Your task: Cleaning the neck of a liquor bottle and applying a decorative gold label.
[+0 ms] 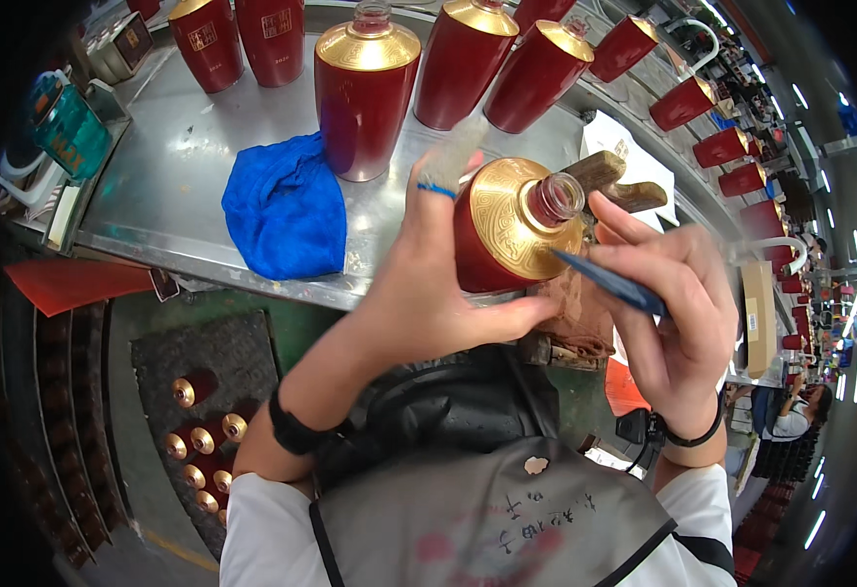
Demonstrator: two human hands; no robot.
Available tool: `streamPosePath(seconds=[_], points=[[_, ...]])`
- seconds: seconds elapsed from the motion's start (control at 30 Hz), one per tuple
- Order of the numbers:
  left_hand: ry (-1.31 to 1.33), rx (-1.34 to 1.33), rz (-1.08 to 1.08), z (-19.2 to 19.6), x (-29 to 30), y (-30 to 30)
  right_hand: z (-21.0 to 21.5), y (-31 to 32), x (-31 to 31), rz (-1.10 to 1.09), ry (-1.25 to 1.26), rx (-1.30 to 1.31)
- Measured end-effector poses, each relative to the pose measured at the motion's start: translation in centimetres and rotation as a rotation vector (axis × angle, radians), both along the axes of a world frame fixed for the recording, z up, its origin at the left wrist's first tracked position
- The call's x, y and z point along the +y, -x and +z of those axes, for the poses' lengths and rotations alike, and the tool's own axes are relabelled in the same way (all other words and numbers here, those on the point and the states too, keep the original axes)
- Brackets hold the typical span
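My left hand [419,289] grips a dark red bottle [487,264] with a gold patterned shoulder and a clear glass neck. The bottle is tilted, its neck pointing up and to the right. A grey fabric finger cover with a blue edge [453,161] sits on one of that hand's fingers. Between the fingers and thumb of my right hand [678,313] is a slim, dark blue pointed tool [614,281]. Its tip is at the gold shoulder, just below the neck; whether it touches, I cannot tell. Beneath the bottle lies a brown cloth [580,318], partly hidden.
A blue cloth [287,205] lies on the metal table [169,166], beside a standing red bottle [368,103]. More red bottles stand behind it. Wooden pieces [600,171] are to the right, a green container [71,127] at far left. Several gold-topped bottles stand on a dark mat [164,362] below.
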State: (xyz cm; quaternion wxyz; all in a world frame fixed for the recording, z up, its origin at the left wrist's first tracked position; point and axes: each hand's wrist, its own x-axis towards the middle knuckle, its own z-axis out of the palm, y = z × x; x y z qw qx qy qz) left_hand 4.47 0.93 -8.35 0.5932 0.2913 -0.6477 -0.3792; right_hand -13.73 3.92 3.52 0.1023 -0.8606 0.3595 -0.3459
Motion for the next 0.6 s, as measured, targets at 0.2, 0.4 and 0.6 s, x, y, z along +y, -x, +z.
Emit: streamPosePath(seconds=[0.2,0.4,0.6], points=[[-0.036,-0.197,-0.149,0.7,-2.4,-2.4,0.1,-0.4,0.1,0.155,-0.102,0.229],[0.009,-0.133,0.048,-0.3,-1.7,-0.3,-0.1,-0.4,-0.4,0.011,-0.085,0.006],[0.069,-0.049,0.114,-1.5,-1.4,0.7,0.1,-0.6,0.3,0.137,-0.098,0.174]])
